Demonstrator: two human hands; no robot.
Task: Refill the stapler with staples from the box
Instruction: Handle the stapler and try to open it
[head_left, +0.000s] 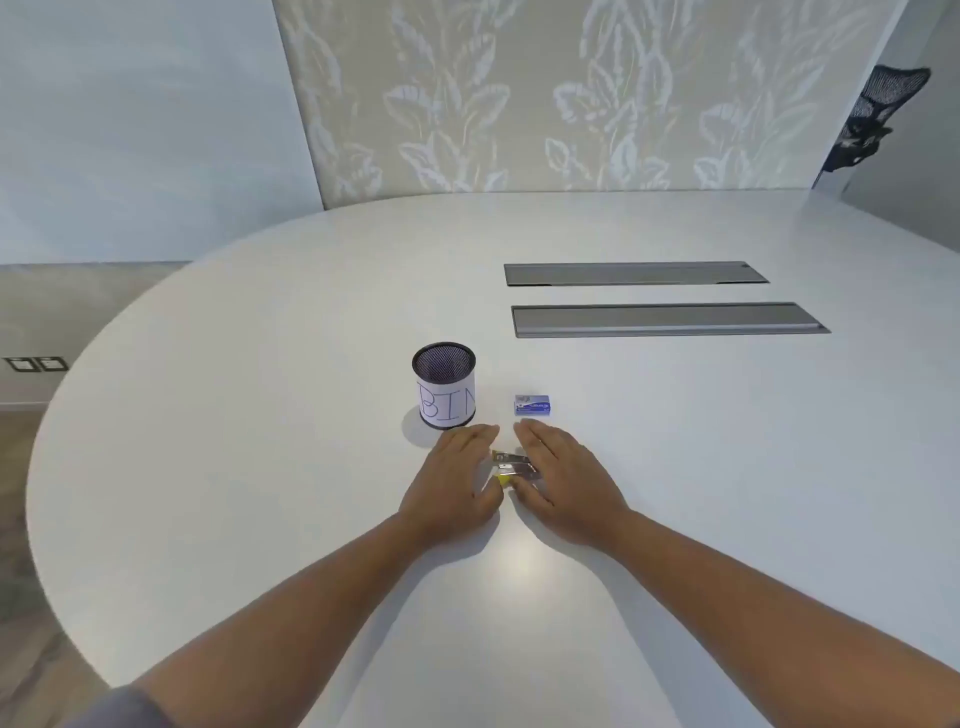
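Head view: both hands are lying flat on the white desk, fingers extended. The left hand and right hand are flanking the stapler, small, yellow and metal, lying between them; thumbs are pressing at its near end, nothing gripped. The blue staple box is sitting just beyond the right fingertips. A mesh cup labelled "BIN" is standing left of the box.

Open bench lay wide on both flanks and toward the near edge. Ahead, the mesh bin and the staple box stood close, with a narrow gap between them.
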